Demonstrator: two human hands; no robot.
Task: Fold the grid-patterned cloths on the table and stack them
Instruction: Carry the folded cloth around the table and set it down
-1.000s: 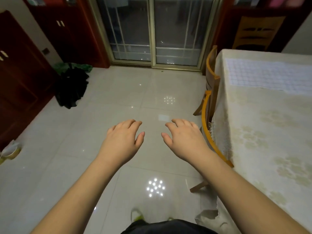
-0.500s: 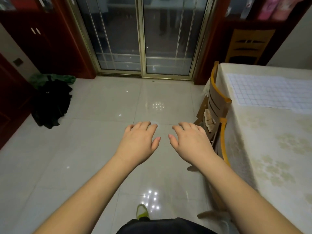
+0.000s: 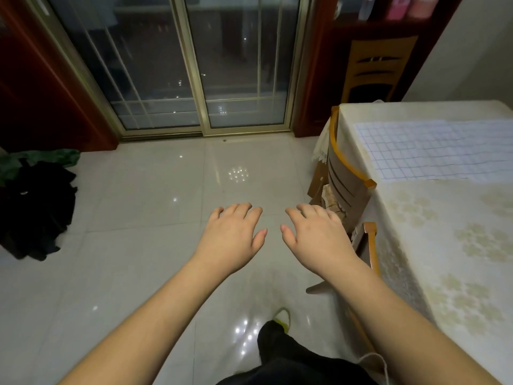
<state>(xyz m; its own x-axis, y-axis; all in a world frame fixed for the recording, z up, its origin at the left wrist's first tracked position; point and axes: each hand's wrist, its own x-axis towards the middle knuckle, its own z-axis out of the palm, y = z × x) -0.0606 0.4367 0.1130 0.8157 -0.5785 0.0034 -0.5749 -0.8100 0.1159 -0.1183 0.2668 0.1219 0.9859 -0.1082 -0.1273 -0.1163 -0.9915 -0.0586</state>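
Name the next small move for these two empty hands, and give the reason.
Probably turn right and reach toward the white grid-patterned cloth. It lies spread flat and unfolded on the cream floral-covered table, while the left hand and right hand hover open over the glossy tiled floor, holding nothing, beside the wooden chair.
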